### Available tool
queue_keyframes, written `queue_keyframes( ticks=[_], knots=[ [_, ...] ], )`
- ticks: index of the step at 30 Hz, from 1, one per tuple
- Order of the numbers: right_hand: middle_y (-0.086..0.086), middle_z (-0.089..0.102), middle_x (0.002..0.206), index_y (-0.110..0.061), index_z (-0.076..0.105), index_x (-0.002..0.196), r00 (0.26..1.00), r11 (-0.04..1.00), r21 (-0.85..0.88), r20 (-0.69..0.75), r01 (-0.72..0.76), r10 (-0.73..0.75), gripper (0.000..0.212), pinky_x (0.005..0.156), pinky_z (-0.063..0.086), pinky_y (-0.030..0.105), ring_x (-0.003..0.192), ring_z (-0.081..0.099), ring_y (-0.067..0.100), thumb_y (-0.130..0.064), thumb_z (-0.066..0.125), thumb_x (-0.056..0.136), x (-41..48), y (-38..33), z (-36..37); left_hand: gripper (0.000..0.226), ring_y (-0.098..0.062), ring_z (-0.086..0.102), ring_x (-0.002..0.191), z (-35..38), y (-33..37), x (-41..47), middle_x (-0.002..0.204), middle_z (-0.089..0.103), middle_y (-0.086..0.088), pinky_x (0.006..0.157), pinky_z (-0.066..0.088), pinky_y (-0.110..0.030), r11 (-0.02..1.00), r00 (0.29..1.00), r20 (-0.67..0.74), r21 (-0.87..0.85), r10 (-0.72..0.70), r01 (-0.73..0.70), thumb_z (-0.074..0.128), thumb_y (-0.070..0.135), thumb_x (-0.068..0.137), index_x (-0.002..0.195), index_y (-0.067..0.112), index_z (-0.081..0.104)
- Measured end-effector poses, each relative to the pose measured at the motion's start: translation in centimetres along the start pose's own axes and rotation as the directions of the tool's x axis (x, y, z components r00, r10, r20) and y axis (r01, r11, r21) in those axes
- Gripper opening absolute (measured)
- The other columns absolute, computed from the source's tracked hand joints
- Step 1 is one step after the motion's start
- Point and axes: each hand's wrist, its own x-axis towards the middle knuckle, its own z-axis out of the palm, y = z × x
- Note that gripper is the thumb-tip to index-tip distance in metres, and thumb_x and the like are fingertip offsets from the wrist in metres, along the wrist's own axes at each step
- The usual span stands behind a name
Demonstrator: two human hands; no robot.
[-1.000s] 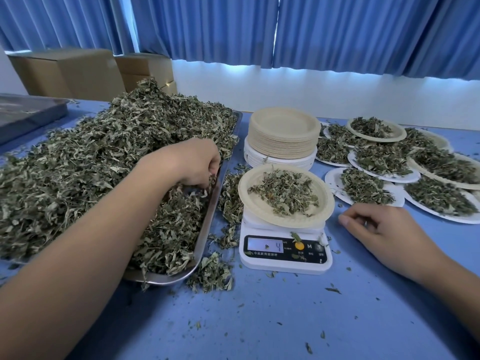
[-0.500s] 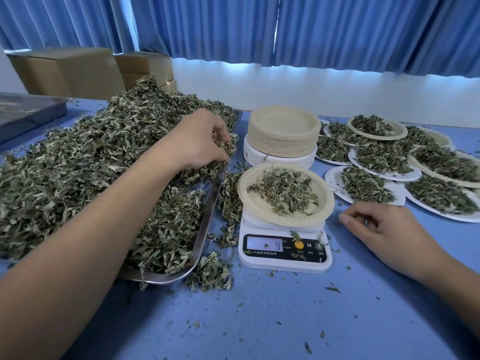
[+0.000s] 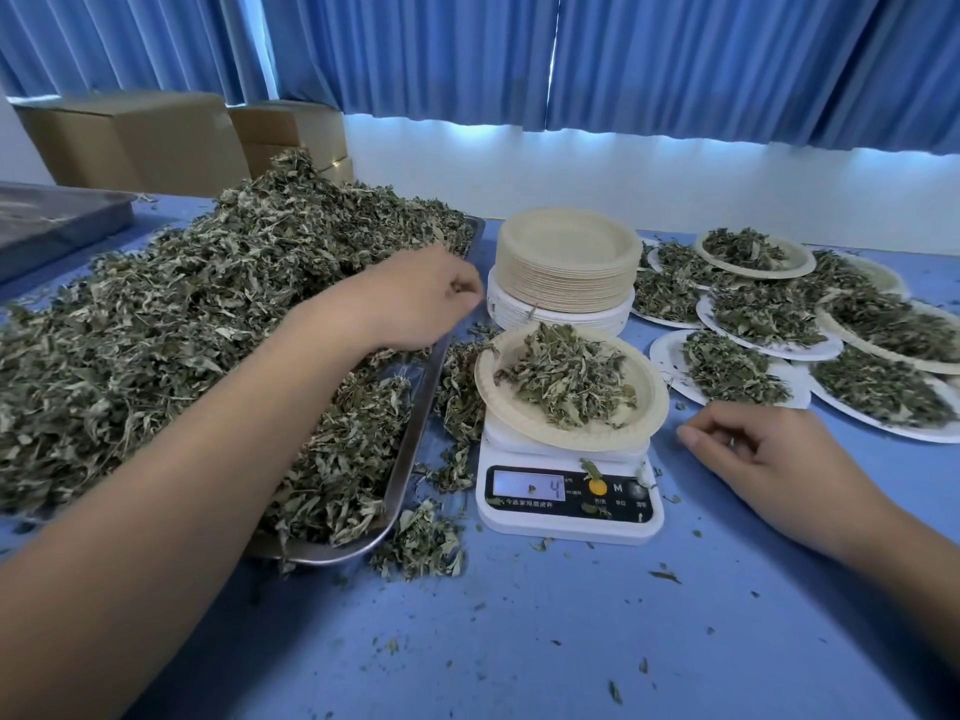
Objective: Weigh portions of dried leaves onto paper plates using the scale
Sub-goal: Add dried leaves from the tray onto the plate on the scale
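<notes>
Far left: metal tray (image 3: 410, 459) heaped with dried leaves (image 3: 182, 314). Left hand (image 3: 415, 298) is above the tray's right rim, fingers curled round a small pinch of leaves. Next: scale (image 3: 566, 527) on the desk (image 3: 571, 641), display reads 4, paper plate (image 3: 519, 418) with a leaf portion on top. Stack of empty plates (image 3: 566, 262) sits behind it. Right hand (image 3: 769, 459) rests on the desk just beside the scale, loosely curled, holding nothing. Far right: filled plates (image 3: 737, 366), overlapping.

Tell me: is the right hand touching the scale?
Apart. The head view shows blue table between the right hand and the scale.
</notes>
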Motion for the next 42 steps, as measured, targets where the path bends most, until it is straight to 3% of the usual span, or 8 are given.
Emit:
queue_keyframes(
  ticks=[4,8,12,15,18,22,30,42],
  knots=[
    [-0.014,0.051,0.051,-0.028,0.071,0.08,1.0,1.0,0.008,0.0,0.009,-0.009,0.02,0.049,0.035,0.021,0.043,0.04,0.009,-0.03,0.063,0.098,0.0,-0.1,0.0,0.04,-0.026,0.061,0.113,0.3,-1.8,-0.1,0.141,0.057,-0.007,0.095,0.048,-0.037,0.944,0.943,0.269,0.311,-0.196,0.108,0.045,0.018,0.105,0.144,0.019,0.052],
    [-0.015,0.053,0.053,-0.029,0.07,0.08,1.0,1.0,0.002,-0.003,0.013,-0.013,0.02,0.05,0.036,0.021,0.043,0.04,0.009,-0.03,0.064,0.098,0.0,-0.1,-0.1,0.02,-0.02,0.049,0.062,0.8,-2.4,0.2,0.08,0.059,-0.002,0.058,0.04,-0.031,0.942,0.892,0.404,0.329,-0.201,0.064,0.051,0.014,0.099,0.109,0.007,0.067],
    [-0.015,0.05,0.05,-0.028,0.071,0.08,1.0,1.0,0.007,-0.007,0.018,-0.018,0.019,0.05,0.036,0.021,0.043,0.039,0.009,-0.03,0.064,0.098,0.0,-0.1,0.0,0.015,-0.02,0.05,0.058,-0.8,-3.0,-0.1,0.075,0.061,-0.003,0.055,0.046,-0.031,0.962,0.841,0.496,0.253,-0.217,0.099,0.07,0.025,0.09,0.101,0.016,0.071],
    [-0.016,0.049,0.048,-0.028,0.071,0.08,1.0,1.0,0.006,-0.01,0.018,-0.018,0.019,0.05,0.036,0.021,0.042,0.038,0.009,-0.029,0.064,0.098,0.1,-0.1,0.0,0.026,-0.023,0.061,0.072,-0.9,-2.9,-0.3,0.084,0.07,0.0,0.071,0.056,-0.04,0.959,0.798,0.56,0.275,-0.223,0.075,0.086,0.03,0.077,0.099,0.026,0.073],
    [-0.016,0.05,0.049,-0.029,0.07,0.08,1.0,1.0,0.01,-0.011,0.017,-0.017,0.019,0.05,0.036,0.02,0.042,0.037,0.009,-0.03,0.064,0.098,0.0,-0.1,-0.1,0.03,-0.029,0.071,0.085,-0.3,-2.6,-0.3,0.085,0.073,0.0,0.085,0.06,-0.048,0.948,0.801,0.547,0.311,-0.241,0.073,0.089,0.02,0.073,0.098,0.019,0.073],
    [-0.017,0.051,0.05,-0.028,0.07,0.08,1.0,1.0,0.01,-0.01,0.019,-0.019,0.019,0.049,0.036,0.02,0.042,0.036,0.009,-0.028,0.065,0.098,-0.1,-0.2,0.0,0.02,-0.026,0.065,0.074,-0.3,-2.7,-0.4,0.087,0.071,-0.007,0.064,0.058,-0.034,0.954,0.797,0.536,0.248,-0.278,0.166,0.084,0.005,0.077,0.091,0.012,0.072],
    [-0.017,0.051,0.051,-0.025,0.072,0.081,1.0,0.999,0.022,-0.012,0.024,-0.024,0.018,0.051,0.035,0.02,0.044,0.037,0.01,-0.027,0.065,0.097,-0.1,-0.4,0.0,0.021,-0.017,0.063,0.068,-1.5,-3.0,-0.2,0.055,0.065,0.01,0.063,0.055,-0.034,0.977,0.925,0.327,0.146,-0.193,0.152,0.076,-0.004,0.082,0.08,0.017,0.074],
    [-0.016,0.049,0.05,-0.025,0.071,0.08,1.0,1.0,0.021,-0.009,0.023,-0.022,0.018,0.052,0.036,0.019,0.043,0.039,0.009,-0.026,0.065,0.098,-0.1,-0.4,-0.1,0.021,-0.017,0.067,0.076,-2.0,-2.0,-0.5,0.075,0.07,0.004,0.068,0.051,-0.032,0.986,0.967,0.207,0.106,-0.148,0.128,0.078,-0.001,0.081,0.08,0.02,0.074]
  ],
)
